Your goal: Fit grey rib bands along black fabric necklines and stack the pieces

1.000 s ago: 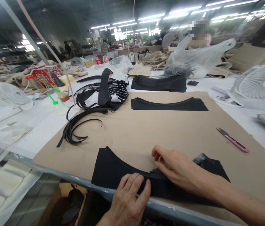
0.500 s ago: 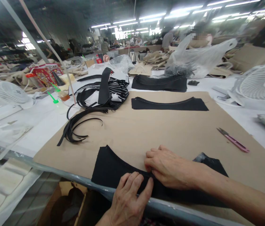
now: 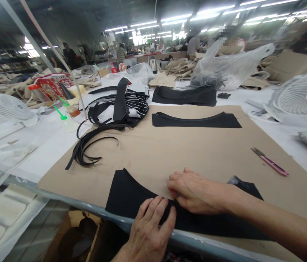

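Lower centre of the frame: both hands work on a black fabric piece [image 3: 126, 193] that lies flat on a brown cardboard sheet [image 3: 169, 153] at the near edge of the table [image 3: 60, 198].

The left hand [image 3: 148, 233] lies palm down on the piece's lower edge with its fingers open and spread. It pins the cloth and grips nothing. The right hand [image 3: 197, 193] sits just above it with its fingers curled and the tips on the concave upper edge. Whether it pinches that edge or only presses on it cannot be told.

The step in hand looks like pressing or folding along the curved edge. As a judgement, further work along that curve calls for the left hand's hold so the cloth does not slide.

The piece is matte black, wide and arc-cut on top, with a raised line along the curve. Its right end shows a greyish, frayed corner.

Pink thread snips [image 3: 270, 162] lie well apart at the right. A matching black piece [image 3: 197, 120] is at upper centre, a bundle of black strips [image 3: 90, 145] at the left and a white fan [image 3: 303, 96] at the far right.
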A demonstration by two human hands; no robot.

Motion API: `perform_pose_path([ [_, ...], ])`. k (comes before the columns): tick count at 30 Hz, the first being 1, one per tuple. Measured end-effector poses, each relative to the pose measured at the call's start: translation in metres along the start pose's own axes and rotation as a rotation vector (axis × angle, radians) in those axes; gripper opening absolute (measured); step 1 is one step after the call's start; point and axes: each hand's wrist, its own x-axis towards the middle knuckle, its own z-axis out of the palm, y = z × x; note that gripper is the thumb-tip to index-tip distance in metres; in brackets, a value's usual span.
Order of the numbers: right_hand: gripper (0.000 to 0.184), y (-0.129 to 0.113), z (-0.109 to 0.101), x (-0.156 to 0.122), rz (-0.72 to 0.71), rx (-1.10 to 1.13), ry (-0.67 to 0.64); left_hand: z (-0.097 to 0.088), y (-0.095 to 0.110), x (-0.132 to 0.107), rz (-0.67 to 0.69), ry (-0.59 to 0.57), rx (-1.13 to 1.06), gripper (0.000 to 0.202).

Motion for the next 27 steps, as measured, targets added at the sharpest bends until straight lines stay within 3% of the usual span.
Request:
perform_pose_path([
  [9, 0.012, 0.008, 0.009, -0.006, 0.079, 0.041, 0.070, 0.007, 0.001, -0.006, -0.024, 0.000, -0.008, 0.039],
  [14, 0.014, 0.014, 0.010, -0.008, 0.050, 0.115, 0.054, 0.008, 0.000, -0.007, -0.026, -0.006, -0.012, 0.040],
  [18, 0.019, 0.019, 0.005, -0.016, 0.073, 0.183, 0.114, 0.007, 0.000, -0.006, -0.056, -0.011, -0.048, 0.041],
  [23, 0.017, 0.035, 0.004, -0.053, 0.168, 0.240, 0.275, 0.007, -0.004, -0.006, -0.075, 0.047, -0.047, 0.033],
  [27, 0.011, 0.053, 0.017, -0.099, 0.297, 0.285, 0.352, 0.004, -0.009, -0.006, -0.105, 0.047, -0.049, 0.030],
])
